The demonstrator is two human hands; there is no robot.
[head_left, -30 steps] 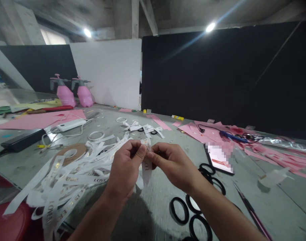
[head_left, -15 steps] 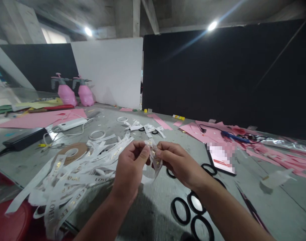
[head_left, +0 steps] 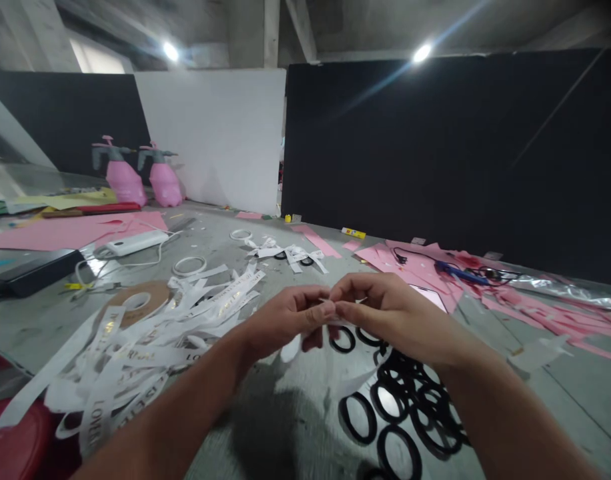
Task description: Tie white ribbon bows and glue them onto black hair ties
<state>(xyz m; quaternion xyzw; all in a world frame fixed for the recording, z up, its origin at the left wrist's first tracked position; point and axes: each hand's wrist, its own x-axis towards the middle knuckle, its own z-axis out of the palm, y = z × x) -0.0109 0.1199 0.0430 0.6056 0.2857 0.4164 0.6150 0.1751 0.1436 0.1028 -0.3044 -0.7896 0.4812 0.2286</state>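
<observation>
Both hands meet above the table, pinching a white ribbon (head_left: pixel 291 348) between the fingertips. My left hand (head_left: pixel 290 317) has its thumb and fingers closed on it, and my right hand (head_left: pixel 385 310) grips it from the other side. Fingers hide most of the ribbon; a loose end hangs below them, blurred. Several black rings (head_left: pixel 358 419) lie below and beside my right hand. To the left of my left hand spreads a tangled pile of white ribbons (head_left: pixel 150 357) with gold lettering. Beyond the hands sit small white bows (head_left: pixel 285 252) with black rings.
A brown cardboard ribbon reel (head_left: pixel 155 297) lies by the pile. White rings (head_left: pixel 189 267), a white power strip (head_left: pixel 137 244) and pink spray bottles (head_left: pixel 166 183) stand further left. On the right are pink paper scraps (head_left: pixel 400 263), a phone (head_left: pixel 430 297) and a clear bottle (head_left: pixel 538 353).
My hands have come together, fingertips touching, and more of the ribbon is hidden. My right hand has shifted right, and more black rings show. The scissors at the right are no longer visible.
</observation>
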